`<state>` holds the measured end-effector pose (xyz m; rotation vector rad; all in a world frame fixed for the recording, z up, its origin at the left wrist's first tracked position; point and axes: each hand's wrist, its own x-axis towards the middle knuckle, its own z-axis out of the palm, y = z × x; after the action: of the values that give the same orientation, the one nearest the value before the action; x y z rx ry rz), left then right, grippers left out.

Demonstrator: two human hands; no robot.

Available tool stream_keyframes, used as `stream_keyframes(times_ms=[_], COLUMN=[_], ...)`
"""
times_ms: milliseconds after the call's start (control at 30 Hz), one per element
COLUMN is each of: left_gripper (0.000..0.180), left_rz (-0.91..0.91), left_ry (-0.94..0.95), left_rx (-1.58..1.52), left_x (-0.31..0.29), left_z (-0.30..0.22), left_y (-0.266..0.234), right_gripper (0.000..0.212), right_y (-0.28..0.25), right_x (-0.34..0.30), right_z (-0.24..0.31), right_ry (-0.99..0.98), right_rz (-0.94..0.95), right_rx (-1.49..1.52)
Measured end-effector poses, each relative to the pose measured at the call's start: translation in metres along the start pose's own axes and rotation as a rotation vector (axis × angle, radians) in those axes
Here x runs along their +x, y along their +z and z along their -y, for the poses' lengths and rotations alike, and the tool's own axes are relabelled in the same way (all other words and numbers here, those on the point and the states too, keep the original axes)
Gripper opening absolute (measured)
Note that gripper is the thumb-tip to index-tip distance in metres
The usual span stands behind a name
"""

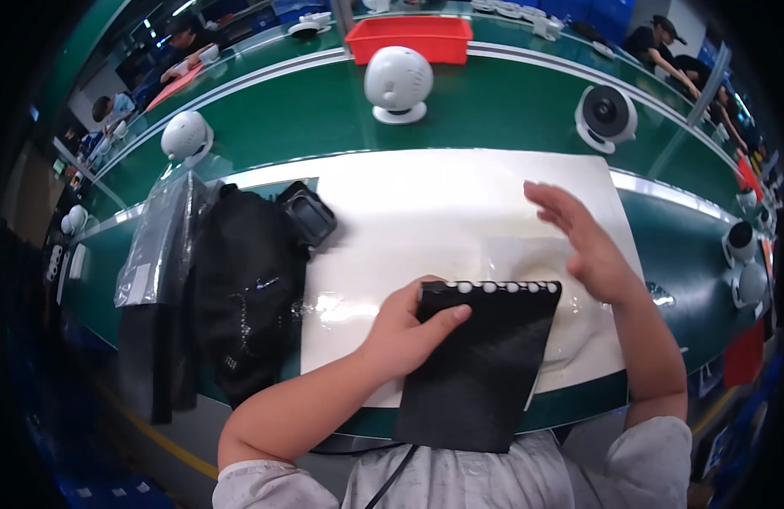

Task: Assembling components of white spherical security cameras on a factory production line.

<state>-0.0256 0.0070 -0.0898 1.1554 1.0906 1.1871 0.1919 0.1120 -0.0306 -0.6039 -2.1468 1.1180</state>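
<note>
My left hand [413, 327] grips the left upper edge of a flat black case [481, 373], with the thumb on its near face. Along the case's top edge runs a row of several white round ends; what they belong to is hidden inside. The case stands tilted at the bench's near edge, close to my body. Apart from it, to the right, my right hand [587, 246] is raised over a white board [392, 199]. It holds nothing, and its fingers are stretched out. Under and beside the case, a clear plastic wrap [566, 331] lies on the board.
Left of the board lie a black bag [248, 280], a small black device [309, 212] and a clear plastic bag [159, 237]. Across the green belt stand white round-headed fans [398, 81], one [608, 114] with a dark front. Behind them is a red bin [409, 38]. Other people work farther off.
</note>
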Motion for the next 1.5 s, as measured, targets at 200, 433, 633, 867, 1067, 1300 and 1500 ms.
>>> stream_keyframes(times_ms=[200,433,633,867,1067,1300,1500], left_gripper=[0.021,0.017,0.019,0.015,0.018,0.012,0.015], left_rz=[0.129,0.262,0.244,0.265,0.249,0.354,0.484], left_ry=[0.000,-0.020,0.014,0.093,0.062,0.171,0.376], left_rx=[-0.007,-0.048,0.053,-0.026,0.031,0.001,0.090], left_x=[0.009,0.018,0.018,0.022,0.012,-0.023,-0.027], left_z=[0.002,0.007,-0.002,0.002,-0.010,-0.024,-0.018], left_y=[-0.010,-0.013,-0.017,-0.017,-0.013,0.007,0.021], right_gripper=[0.059,0.071,0.054,0.024,0.026,0.027,0.026], right_y=[0.022,0.046,0.046,-0.022,-0.033,-0.011,0.013], right_x=[0.131,0.226,0.212,0.172,0.055,-0.047,-0.074], right_z=[-0.035,-0.101,-0.105,-0.068,0.018,0.062,0.051], right_ry=[0.239,0.486,0.298,0.141,0.189,0.214,0.264], right_rz=[0.319,0.288,0.096,-0.329,-0.545,-0.512,-0.536], right_rx=[-0.486,-0.933,-1.104,-0.880,-0.063,0.321,0.448])
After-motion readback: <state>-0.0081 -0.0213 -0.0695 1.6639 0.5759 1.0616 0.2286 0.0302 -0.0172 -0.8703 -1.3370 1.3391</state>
